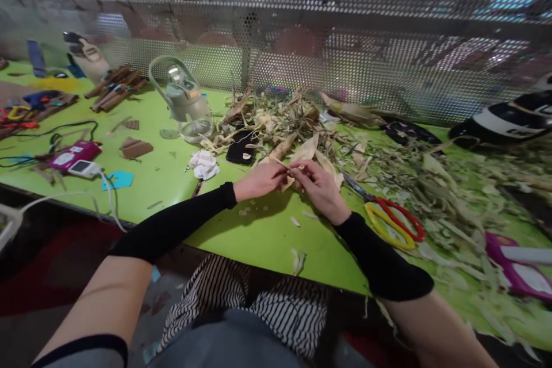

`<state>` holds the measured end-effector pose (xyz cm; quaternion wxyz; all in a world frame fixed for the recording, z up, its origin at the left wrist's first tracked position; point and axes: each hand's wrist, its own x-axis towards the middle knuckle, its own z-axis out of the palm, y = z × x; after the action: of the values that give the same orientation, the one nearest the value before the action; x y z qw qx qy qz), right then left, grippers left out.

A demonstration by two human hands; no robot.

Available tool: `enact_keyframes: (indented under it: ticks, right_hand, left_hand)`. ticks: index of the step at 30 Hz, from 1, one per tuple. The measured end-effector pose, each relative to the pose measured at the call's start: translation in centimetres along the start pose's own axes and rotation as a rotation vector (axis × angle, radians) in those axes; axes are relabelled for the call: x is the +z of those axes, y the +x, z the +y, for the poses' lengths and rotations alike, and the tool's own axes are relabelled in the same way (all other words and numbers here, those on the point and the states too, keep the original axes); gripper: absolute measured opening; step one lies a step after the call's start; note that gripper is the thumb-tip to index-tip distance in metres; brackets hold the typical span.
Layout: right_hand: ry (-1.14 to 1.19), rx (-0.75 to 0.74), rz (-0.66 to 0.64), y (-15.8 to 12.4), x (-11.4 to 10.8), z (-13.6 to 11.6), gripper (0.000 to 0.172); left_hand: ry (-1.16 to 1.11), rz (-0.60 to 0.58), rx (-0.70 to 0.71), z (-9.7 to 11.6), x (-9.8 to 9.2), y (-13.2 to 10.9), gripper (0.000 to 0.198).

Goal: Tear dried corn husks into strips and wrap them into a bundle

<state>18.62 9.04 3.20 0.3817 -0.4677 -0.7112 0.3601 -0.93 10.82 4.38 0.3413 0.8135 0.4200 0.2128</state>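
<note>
My left hand (263, 179) and my right hand (318, 187) meet above the near part of the green table. Their fingertips pinch a narrow, pale strip of dried husk (282, 165) between them; parts of it are hidden by the fingers. Just beyond lie broad, pale dried husks (304, 148) and a heap of dry, shredded plant pieces (276, 118). Scissors (390, 218) with one red and one yellow handle rest right of my right hand, their blades toward the heap. A dark phone (241, 146) lies past my left hand, partly under scraps.
A clear bottle with a green handle (190, 109) stands behind a crumpled white tissue (204, 165). Magenta devices (75, 156) with cables lie left. Shredded scraps (448, 201) spread right, near a black bottle (504, 121). A perforated metal screen (276, 29) borders the table's back.
</note>
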Motion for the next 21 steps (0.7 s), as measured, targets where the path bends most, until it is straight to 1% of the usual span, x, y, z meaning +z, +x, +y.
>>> enact_keyframes:
  ticks: [3,5,7,11,13,15,17,19,21]
  right_hand:
    - [-0.018,-0.01,-0.015,-0.2,0.1,0.2,0.033]
    - [-0.069,-0.035,-0.019,-0.3,0.2,-0.1,0.03]
    - [-0.117,-0.06,-0.008,-0.4,0.2,-0.6,0.027]
    - [-0.192,-0.08,0.048,-0.2,0.3,-1.0,0.022]
    - [-0.217,-0.058,0.092,0.0,0.2,-0.8,0.023]
    - [-0.205,-0.03,0.138,0.3,0.1,-0.4,0.026]
    - [-0.165,-0.007,0.148,0.6,0.0,0.1,0.029]
    - [-0.125,0.016,0.127,0.8,0.1,0.6,0.031]
    - [-0.064,0.048,0.114,1.0,0.1,1.0,0.033]
  left_hand:
    - [0.108,0.054,0.058,-0.5,0.2,-0.1,0.026]
    - [0.167,0.098,0.076,-0.4,0.2,-0.2,0.026]
    - [0.188,0.117,0.058,0.1,0.2,-0.4,0.027]
    - [0.076,0.104,-0.053,1.3,0.5,-0.4,0.022]
    - [0.022,0.123,-0.05,1.5,1.0,0.0,0.021]
    - [0.031,0.181,0.004,1.1,1.5,0.4,0.022]
    - [0.084,0.231,0.061,0.3,1.9,0.7,0.022]
    - [0.109,0.249,0.119,-0.7,2.0,0.9,0.025]
    - [0.127,0.241,0.16,-1.4,2.1,1.0,0.027]
